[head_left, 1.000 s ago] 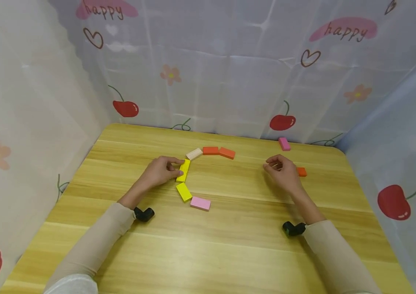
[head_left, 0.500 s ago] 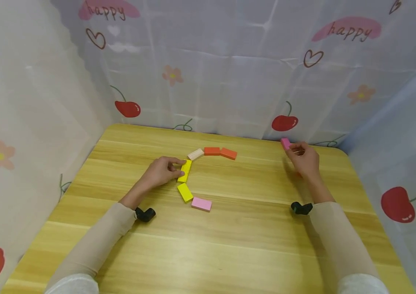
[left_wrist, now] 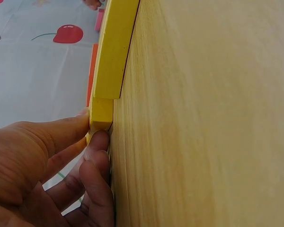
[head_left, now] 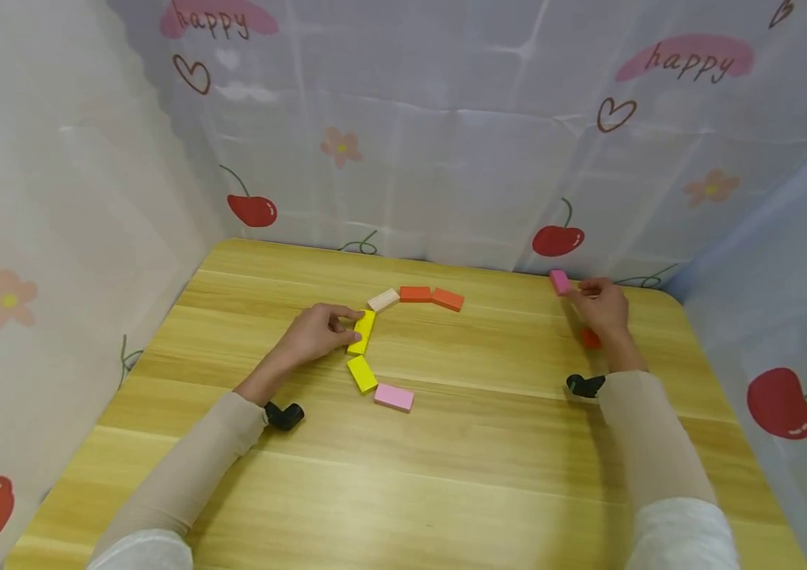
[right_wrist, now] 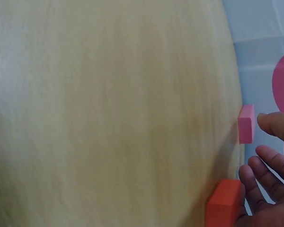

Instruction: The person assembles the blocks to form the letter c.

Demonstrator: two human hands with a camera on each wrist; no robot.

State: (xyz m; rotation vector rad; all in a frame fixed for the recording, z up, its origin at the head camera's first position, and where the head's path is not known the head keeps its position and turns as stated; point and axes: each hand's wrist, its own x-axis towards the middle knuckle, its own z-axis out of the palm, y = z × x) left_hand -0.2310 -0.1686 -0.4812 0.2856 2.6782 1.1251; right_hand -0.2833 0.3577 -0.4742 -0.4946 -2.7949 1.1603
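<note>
My left hand (head_left: pixel 350 326) pinches the near end of a yellow block (head_left: pixel 363 331) lying flat on the wooden table (head_left: pixel 446 459). The left wrist view shows thumb and fingers (left_wrist: pixel 100 142) on either side of that yellow block (left_wrist: pixel 102 116). A second yellow block (head_left: pixel 361 373) and a light pink block (head_left: pixel 393 397) continue the curved row towards me. A beige block (head_left: pixel 383 299) and two orange blocks (head_left: pixel 415 294) (head_left: pixel 447 299) continue it at the far end. My right hand (head_left: pixel 578 290) reaches a magenta block (head_left: pixel 560 282) near the far right edge, its fingertips (right_wrist: pixel 270 124) just short of the magenta block (right_wrist: pixel 246 124). A small orange block (head_left: pixel 590 339) lies under that hand.
Printed cloth walls (head_left: pixel 446 158) with cherries and hearts enclose the table on three sides. The magenta block sits close to the back wall. A black wrist camera (head_left: pixel 283 415) sits on each forearm.
My right hand has left the small orange block and moved back and right to the magenta block by the wall. My left hand has stayed on the yellow block.
</note>
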